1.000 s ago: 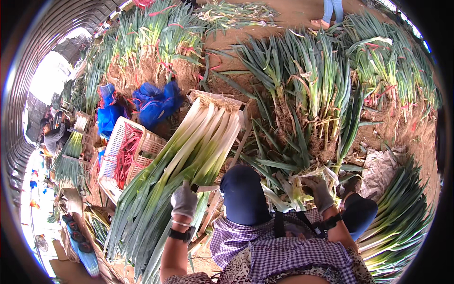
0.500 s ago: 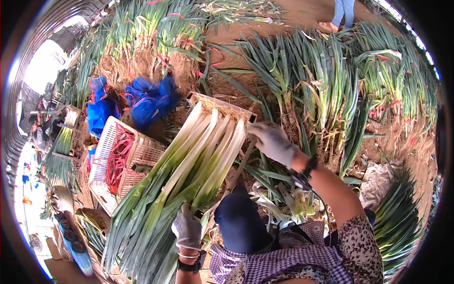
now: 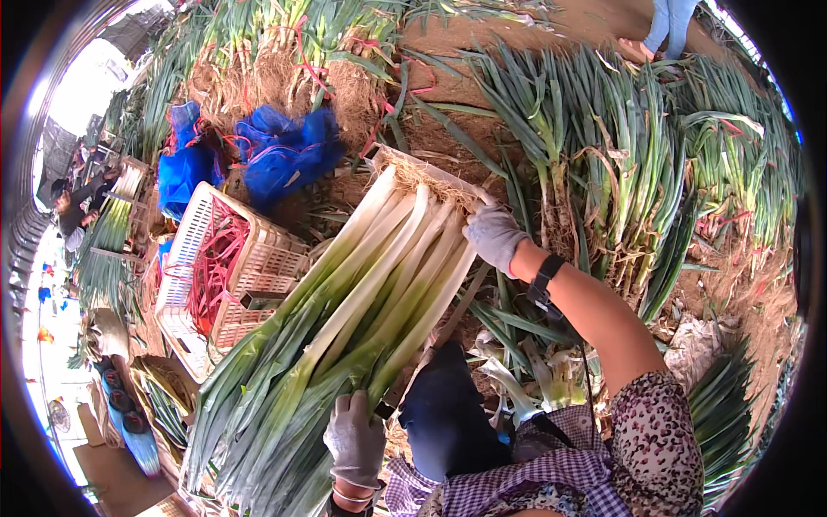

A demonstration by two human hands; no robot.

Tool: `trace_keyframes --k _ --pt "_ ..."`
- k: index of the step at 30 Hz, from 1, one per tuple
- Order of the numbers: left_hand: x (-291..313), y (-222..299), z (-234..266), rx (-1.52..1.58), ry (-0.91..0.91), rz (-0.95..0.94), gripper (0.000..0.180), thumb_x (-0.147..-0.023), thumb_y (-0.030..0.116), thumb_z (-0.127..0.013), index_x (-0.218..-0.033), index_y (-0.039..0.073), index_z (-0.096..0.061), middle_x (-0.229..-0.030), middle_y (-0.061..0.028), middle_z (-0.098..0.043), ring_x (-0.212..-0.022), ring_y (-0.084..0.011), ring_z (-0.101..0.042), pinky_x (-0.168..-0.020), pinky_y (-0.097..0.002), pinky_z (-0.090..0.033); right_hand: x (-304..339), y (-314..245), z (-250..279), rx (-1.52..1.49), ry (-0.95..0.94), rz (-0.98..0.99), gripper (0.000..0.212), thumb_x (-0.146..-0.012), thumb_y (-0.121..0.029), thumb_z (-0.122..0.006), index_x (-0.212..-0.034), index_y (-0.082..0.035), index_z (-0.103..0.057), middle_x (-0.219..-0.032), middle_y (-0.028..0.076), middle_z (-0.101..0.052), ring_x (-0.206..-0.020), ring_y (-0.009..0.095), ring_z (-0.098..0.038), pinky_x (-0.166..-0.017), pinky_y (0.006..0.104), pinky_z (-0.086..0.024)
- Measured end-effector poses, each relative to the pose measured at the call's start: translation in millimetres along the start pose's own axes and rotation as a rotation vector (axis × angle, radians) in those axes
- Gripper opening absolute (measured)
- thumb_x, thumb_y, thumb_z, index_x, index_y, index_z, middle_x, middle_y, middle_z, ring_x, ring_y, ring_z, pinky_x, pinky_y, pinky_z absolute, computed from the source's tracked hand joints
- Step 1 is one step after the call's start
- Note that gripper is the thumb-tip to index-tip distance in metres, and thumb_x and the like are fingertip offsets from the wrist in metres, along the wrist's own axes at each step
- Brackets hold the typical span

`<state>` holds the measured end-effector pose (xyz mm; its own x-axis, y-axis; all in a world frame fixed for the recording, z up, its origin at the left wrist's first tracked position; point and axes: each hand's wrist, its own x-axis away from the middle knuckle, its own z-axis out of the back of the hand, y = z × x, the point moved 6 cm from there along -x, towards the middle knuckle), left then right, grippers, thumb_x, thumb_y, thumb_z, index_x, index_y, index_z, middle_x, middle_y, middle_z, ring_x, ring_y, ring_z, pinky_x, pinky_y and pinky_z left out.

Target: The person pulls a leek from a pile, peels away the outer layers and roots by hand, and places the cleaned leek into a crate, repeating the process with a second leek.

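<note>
A row of leeks [image 3: 379, 267] lies side by side in front of me, white stems and roots at the far end, green leaves toward me. Their root tips [image 3: 426, 183] rest against a narrow board [image 3: 398, 160]. My left hand [image 3: 355, 439], in a grey-white glove, has its fingers closed at the right edge of the leaves. My gloved right hand [image 3: 495, 237] touches the root end of the outermost leek on the right, its fingers apart and one stretched toward the board. The undersides of both hands are hidden.
Left of the leeks stands a white plastic crate [image 3: 258, 258] holding red ties [image 3: 220, 267]. Blue netting [image 3: 289, 155] lies behind it. Bundled leeks stand at the far left [image 3: 284, 69] and right [image 3: 594, 155]. A person's legs [image 3: 670, 30] show at the back.
My right hand has shifted right and slightly nearer the root ends, one finger now stretched up. My left hand sits lower and further right. The whole view has shifted a little.
</note>
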<state>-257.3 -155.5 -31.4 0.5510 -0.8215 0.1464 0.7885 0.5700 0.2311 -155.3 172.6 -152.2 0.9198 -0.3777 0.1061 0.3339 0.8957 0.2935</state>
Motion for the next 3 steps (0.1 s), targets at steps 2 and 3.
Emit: trace_keyframes --k 2,3 --pt "-5.0 7.7 7.0 -0.048 0.059 -0.12 0.022 -0.06 0.005 -0.06 -0.082 0.006 -0.058 -0.095 -0.0095 -0.055 -0.095 -0.0323 -0.05 -0.08 -0.0428 -0.044 2.3 0.4 -7.2 0.031 0.031 -0.024 0.024 -0.084 -0.015 -0.045 -0.087 -0.016 -0.068 -0.08 0.003 -0.069 -0.09 0.022 -0.064 -0.112 0.0559 -0.012" --pt "-8.6 1.8 -4.0 -0.106 -0.037 -0.081 0.034 -0.059 0.004 -0.061 -0.093 0.008 -0.061 -0.094 -0.0101 -0.054 -0.093 -0.0321 -0.051 -0.083 -0.0428 -0.043 4.6 -2.1 -4.6 0.061 0.065 -0.032 0.023 -0.084 -0.015 -0.045 -0.086 -0.017 -0.068 -0.08 0.003 -0.069 -0.091 0.022 -0.064 -0.112 0.056 -0.011"
